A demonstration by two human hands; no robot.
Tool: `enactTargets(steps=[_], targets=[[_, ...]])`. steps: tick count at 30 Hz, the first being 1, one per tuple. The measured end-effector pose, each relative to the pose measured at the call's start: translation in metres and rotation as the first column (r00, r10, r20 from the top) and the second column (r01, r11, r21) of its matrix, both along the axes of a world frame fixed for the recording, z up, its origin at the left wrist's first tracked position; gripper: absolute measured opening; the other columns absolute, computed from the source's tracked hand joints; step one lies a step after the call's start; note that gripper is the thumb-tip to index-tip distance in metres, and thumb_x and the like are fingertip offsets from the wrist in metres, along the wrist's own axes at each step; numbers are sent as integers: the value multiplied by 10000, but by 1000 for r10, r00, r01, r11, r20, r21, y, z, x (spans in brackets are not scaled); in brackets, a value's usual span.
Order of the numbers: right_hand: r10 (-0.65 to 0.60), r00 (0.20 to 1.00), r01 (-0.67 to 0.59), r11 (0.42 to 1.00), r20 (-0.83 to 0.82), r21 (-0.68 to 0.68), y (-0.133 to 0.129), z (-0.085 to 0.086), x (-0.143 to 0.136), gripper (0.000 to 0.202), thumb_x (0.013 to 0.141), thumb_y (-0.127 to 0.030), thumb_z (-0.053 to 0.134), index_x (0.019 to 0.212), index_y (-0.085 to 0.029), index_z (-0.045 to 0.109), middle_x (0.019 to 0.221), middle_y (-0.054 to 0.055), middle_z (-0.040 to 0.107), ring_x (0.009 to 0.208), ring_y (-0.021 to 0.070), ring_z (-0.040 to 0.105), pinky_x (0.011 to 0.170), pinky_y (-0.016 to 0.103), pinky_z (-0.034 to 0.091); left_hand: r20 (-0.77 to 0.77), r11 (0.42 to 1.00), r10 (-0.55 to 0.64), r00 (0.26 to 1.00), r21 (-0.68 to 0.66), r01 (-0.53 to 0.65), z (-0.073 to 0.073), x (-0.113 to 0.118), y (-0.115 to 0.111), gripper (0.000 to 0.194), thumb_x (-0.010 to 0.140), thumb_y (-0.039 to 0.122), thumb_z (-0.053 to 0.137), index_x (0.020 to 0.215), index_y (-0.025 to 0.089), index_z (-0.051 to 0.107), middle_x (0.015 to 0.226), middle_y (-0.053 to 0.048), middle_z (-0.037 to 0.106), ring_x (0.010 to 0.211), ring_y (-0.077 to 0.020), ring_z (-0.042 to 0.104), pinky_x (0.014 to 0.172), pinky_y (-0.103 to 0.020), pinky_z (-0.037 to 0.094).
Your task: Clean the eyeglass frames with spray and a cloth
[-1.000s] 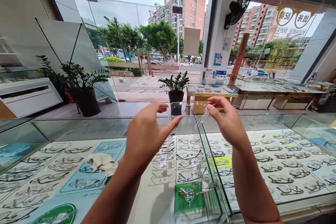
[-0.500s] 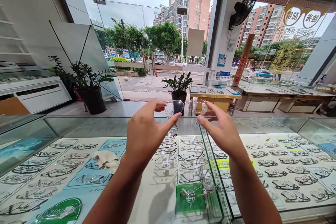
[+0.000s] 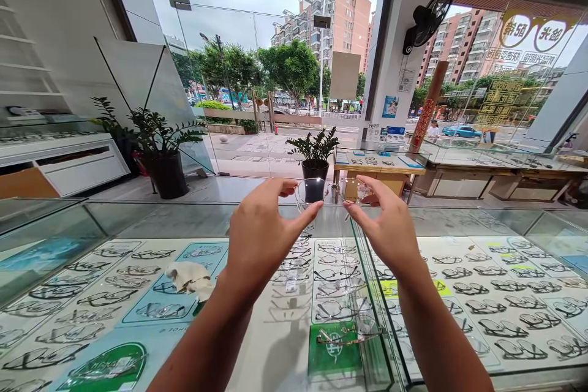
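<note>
A pair of thin-rimmed eyeglasses (image 3: 314, 190) with clear lenses is held up in the air above the glass showcase. My left hand (image 3: 261, 226) pinches its left side between thumb and fingers, the thumb close to the lower edge of the left lens. On the other side my right hand (image 3: 383, 214) grips the frame by its right end, thumb below and index finger on top. The temples are mostly hidden by the lenses and fingers. Below my hands, rows of folded eyeglasses (image 3: 337, 274) lie inside the showcase.
A crumpled pale cloth (image 3: 188, 277) lies on the glass at the left. A green card (image 3: 335, 352) sits inside the showcase near me. Beyond are a potted plant (image 3: 315, 159), a display table (image 3: 376, 162) and a glass door. A black fan (image 3: 429, 18) hangs on the pillar.
Both hands still hold the eyeglasses up. The left hand and the eyeglasses appear slightly farther right and the view has shifted a little.
</note>
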State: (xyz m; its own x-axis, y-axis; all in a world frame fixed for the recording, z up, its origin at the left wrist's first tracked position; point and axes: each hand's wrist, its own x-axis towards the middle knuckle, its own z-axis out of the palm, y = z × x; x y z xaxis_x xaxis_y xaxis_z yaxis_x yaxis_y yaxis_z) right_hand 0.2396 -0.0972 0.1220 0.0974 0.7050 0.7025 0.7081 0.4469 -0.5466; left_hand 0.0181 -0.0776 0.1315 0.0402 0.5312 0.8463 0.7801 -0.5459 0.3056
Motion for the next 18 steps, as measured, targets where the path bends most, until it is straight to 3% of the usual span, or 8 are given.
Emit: enactTargets(steps=[8, 13, 18], targets=[[46, 998, -47, 998, -30, -48, -3, 4, 5, 557, 907, -534, 749, 1379, -250, 670, 1238, 130, 775, 969, 294, 756, 903, 500, 595, -3, 992, -44, 999, 117, 44, -1, 2, 5, 392, 847, 516, 823, 1047, 216, 669, 981, -53, 759, 880, -247, 711, 742, -358, 518], [61, 997, -63, 997, -38, -52, 2, 3, 11, 547, 914, -563, 735, 1370, -266, 687, 1185, 119, 798, 970, 304, 760, 883, 506, 603, 16, 958, -101, 995, 272, 93, -3, 11, 9, 452, 851, 517, 832, 1130, 210, 652, 1018, -55, 721, 912, -231, 686, 807, -368, 536], [30, 999, -30, 999, -12, 18, 5, 0, 15, 554, 912, -571, 735, 1373, -268, 684, 1300, 128, 756, 1083, 332, 733, 950, 542, 583, 33, 927, -151, 988, 353, 129, -9, 17, 19, 505, 833, 489, 861, 1195, 214, 643, 1100, -81, 716, 1009, -246, 685, 871, -391, 562]])
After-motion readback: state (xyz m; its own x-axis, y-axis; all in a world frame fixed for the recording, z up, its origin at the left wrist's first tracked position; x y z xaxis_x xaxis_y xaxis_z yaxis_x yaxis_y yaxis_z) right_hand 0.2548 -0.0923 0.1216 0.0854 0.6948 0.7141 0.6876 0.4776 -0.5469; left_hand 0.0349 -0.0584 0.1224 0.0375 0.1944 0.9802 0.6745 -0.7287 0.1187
